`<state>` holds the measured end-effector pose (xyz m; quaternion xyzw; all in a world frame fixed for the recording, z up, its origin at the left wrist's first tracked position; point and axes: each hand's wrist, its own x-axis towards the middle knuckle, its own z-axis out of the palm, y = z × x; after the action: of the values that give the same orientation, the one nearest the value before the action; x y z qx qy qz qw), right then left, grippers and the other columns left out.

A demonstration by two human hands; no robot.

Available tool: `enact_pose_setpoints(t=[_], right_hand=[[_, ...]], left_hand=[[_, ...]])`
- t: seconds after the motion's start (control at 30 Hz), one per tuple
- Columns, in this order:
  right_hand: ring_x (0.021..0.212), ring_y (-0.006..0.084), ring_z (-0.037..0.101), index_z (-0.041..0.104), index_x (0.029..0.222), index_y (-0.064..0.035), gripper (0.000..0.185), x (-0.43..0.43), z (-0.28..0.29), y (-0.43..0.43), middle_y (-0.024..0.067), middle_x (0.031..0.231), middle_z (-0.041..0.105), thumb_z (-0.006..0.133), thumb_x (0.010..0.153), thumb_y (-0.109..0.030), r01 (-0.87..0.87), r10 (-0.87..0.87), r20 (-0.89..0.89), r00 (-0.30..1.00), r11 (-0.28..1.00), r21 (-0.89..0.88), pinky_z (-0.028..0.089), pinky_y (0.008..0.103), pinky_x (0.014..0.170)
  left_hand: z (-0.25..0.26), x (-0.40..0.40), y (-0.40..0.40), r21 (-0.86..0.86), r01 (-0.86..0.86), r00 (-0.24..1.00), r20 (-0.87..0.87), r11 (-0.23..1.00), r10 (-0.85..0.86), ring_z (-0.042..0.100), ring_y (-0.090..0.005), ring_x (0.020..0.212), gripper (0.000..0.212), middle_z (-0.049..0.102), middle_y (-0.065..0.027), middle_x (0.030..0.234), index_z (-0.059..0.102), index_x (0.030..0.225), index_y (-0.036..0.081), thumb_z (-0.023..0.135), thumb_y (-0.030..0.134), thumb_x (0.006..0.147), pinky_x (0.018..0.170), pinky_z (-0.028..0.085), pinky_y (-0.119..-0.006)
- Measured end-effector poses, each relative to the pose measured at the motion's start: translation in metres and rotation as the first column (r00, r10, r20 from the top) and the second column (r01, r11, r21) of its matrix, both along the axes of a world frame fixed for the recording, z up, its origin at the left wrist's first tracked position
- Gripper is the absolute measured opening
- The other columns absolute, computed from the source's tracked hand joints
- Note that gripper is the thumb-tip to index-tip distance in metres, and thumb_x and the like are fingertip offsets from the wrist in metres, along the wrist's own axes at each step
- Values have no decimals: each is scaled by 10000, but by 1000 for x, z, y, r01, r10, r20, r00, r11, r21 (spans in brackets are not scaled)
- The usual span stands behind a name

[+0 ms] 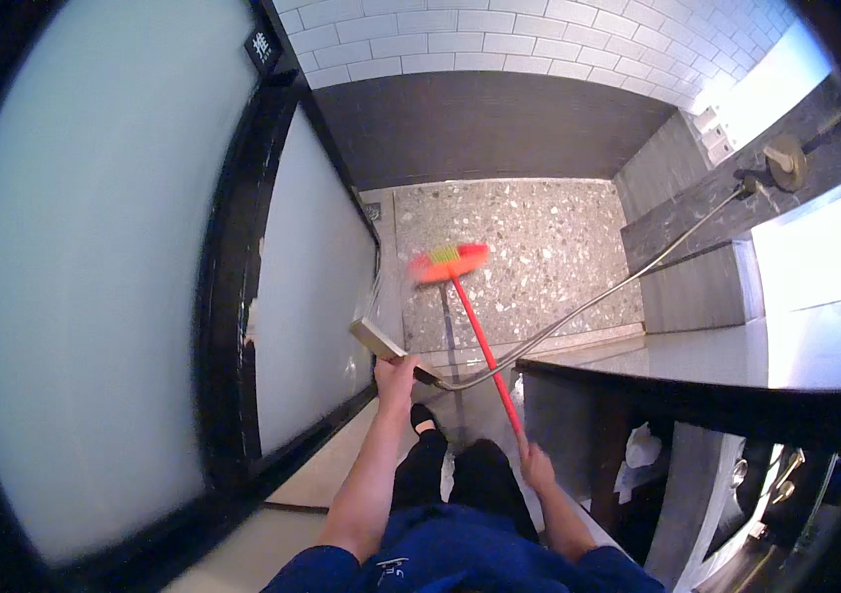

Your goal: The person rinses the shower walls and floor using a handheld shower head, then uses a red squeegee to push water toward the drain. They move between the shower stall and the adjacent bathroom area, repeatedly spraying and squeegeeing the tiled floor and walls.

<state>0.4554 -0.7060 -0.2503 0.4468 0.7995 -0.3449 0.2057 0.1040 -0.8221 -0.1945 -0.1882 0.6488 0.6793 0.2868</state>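
My left hand (395, 376) is closed around the handle of a flat rectangular hand shower (378, 340), its head tilted up toward the glass. From its lower end a metal shower hose (576, 310) runs up to the right. My right hand (537, 468) grips the red pole (476, 326) of a floor brush. The orange brush head (457, 261), with red and yellow-green bristles, is over the speckled shower floor (539, 244); motion blurs it, and I cannot tell whether it touches. The hose crosses in front of the pole.
A black-framed frosted glass door (316, 296) stands close on my left. White brick tiles (465, 33) line the far wall above a dark band. The hose meets a wall fitting (746, 184) near a shower valve (785, 161). A dark-edged countertop (687, 359) juts in at right.
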Motion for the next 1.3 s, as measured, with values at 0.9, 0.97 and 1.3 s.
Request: enact_pose_setpoints(t=[0.9, 0.97, 1.3], right_hand=[[707, 354, 665, 633, 956, 79, 568, -141, 109, 188, 256, 713, 624, 477, 953, -466, 695, -514, 523, 681, 678, -238, 518, 455, 647], [837, 465, 642, 667, 1002, 1, 502, -135, 35, 196, 310, 854, 640, 433, 968, -442, 253, -247, 61, 967, 957, -141, 517, 493, 696], [1054, 414, 598, 677, 1044, -22, 525, -327, 79, 365, 262, 1032, 649, 480, 945, -498, 367, -324, 311, 893, 926, -89, 476, 473, 892]], left_hand=[[16, -271, 230, -129, -184, 981, 40, 974, 191, 612, -218, 824, 262, 628, -30, 884, 545, 919, 107, 719, 112, 723, 705, 469, -489], [-2, -296, 234, -183, -151, 984, 64, 971, 165, 610, -256, 890, 322, 625, -74, 986, 536, 1005, 98, 706, 122, 732, 771, 467, -530], [-28, -429, 278, -99, -250, 952, 157, 963, 263, 536, -340, 1079, 519, 512, -134, 1185, 420, 1229, 66, 680, 73, 780, 998, 376, -656]])
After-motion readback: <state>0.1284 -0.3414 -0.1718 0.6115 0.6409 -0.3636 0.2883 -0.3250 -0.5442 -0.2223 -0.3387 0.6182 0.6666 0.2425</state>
